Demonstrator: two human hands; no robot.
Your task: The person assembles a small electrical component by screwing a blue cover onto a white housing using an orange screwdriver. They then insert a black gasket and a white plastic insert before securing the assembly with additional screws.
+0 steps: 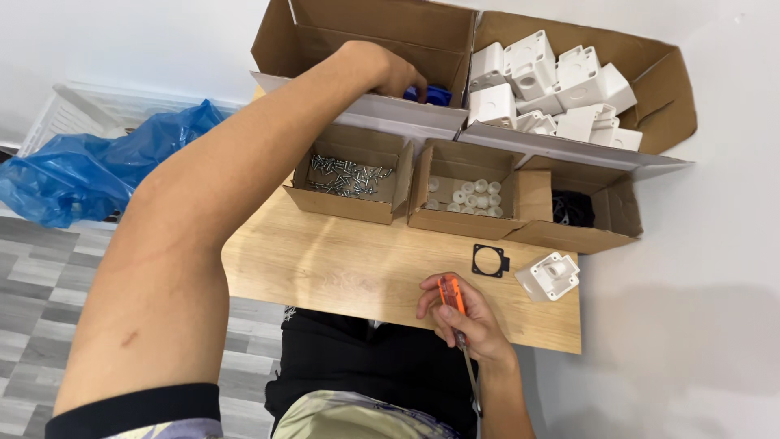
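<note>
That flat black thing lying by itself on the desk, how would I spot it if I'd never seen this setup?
Start at the wooden table and go to its right end, in front of the row of small cardboard boxes. The black gasket lies flat there, just left of a lone white plastic housing. It alone is thin, black and square with a round hole.

The place looked like a small home assembly workstation: a wooden tabletop (341, 268) against a white wall held cardboard boxes of screws (349, 176), white caps (467, 195) and white plastic housings (552, 89), above grey plank flooring (32, 325).
</note>
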